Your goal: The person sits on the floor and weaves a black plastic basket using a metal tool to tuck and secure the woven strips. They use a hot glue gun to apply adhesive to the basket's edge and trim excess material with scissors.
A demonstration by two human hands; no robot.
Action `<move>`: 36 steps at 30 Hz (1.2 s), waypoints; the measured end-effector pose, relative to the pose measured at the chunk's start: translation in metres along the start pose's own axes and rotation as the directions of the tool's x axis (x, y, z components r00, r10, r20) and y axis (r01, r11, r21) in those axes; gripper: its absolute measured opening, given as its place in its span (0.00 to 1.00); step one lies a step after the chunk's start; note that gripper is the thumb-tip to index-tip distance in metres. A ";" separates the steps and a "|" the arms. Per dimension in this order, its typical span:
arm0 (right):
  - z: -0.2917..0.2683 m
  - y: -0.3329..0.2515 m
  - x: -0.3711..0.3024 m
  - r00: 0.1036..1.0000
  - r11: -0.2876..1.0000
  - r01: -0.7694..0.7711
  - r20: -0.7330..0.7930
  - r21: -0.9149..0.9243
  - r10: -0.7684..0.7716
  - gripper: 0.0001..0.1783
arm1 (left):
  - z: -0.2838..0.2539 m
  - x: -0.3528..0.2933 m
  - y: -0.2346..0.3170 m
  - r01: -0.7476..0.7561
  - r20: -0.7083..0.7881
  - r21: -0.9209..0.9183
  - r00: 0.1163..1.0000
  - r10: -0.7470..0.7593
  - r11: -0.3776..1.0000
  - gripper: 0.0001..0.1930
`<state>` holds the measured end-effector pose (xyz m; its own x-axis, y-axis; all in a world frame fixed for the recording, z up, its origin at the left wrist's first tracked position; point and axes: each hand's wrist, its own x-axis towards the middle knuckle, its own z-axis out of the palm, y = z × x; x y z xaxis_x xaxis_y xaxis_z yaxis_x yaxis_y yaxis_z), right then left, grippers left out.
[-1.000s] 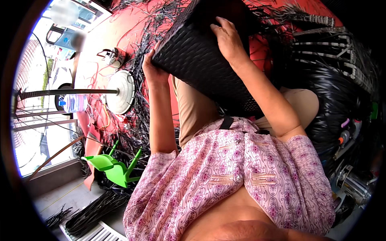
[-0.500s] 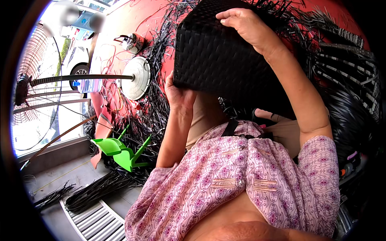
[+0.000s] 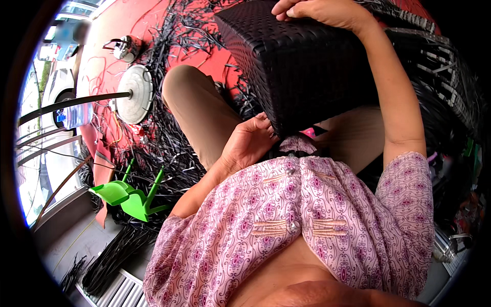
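Observation:
A black box-shaped basket [image 3: 307, 71], woven from flat plastic strips, is tilted over my lap with one corner toward me. My left hand [image 3: 250, 140] grips its lower near corner, fingers partly hidden behind the weave. Across its upper side, near the top of the view, my right hand [image 3: 325, 13] holds on with bent fingers against the weave. The inside of the basket is out of sight.
Loose black strips [image 3: 174, 138] cover much of the red floor. To the left are a round grey fan base [image 3: 134, 94], a metal kettle [image 3: 125, 48] and a green plastic dustpan [image 3: 135, 204]. Black-and-white woven pieces [image 3: 434, 66] lie at the right.
The basket has turned and come nearer my body, a corner edge now facing me. My left hand has moved down and right with it; my left knee now shows beside it.

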<state>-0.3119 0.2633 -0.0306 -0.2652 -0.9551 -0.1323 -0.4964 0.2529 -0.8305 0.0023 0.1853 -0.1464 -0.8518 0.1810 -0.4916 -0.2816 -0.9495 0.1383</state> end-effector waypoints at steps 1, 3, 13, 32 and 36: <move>0.008 -0.001 -0.003 0.999 0.999 -0.037 0.036 0.004 0.037 0.17 | -0.007 0.002 -0.009 0.079 -0.031 -0.002 0.996 -0.079 0.997 0.15; 0.027 -0.003 -0.004 0.997 0.991 -0.072 0.002 0.117 0.072 0.18 | -0.036 0.012 -0.020 0.232 0.360 -0.059 0.912 -0.196 0.971 0.11; -0.027 0.056 -0.123 0.740 0.823 -0.375 -0.673 -0.426 -0.011 0.19 | -0.019 0.035 -0.033 0.448 -0.132 0.340 0.893 -0.430 0.827 0.19; 0.011 0.086 -0.151 0.692 0.745 -0.592 -0.668 -0.307 0.273 0.17 | -0.003 0.018 -0.027 -0.152 0.142 0.958 0.988 0.060 0.244 0.12; 0.014 0.092 -0.154 0.700 0.744 -0.584 -0.666 -0.324 0.258 0.17 | 0.016 0.002 -0.018 -0.406 0.379 0.905 0.906 0.188 0.132 0.11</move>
<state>-0.3050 0.4315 -0.0942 -0.8645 -0.4997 0.0534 -0.4826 0.7959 -0.3656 -0.0014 0.2073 -0.1366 -0.9922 0.0828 -0.0937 -0.0912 0.0335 0.9953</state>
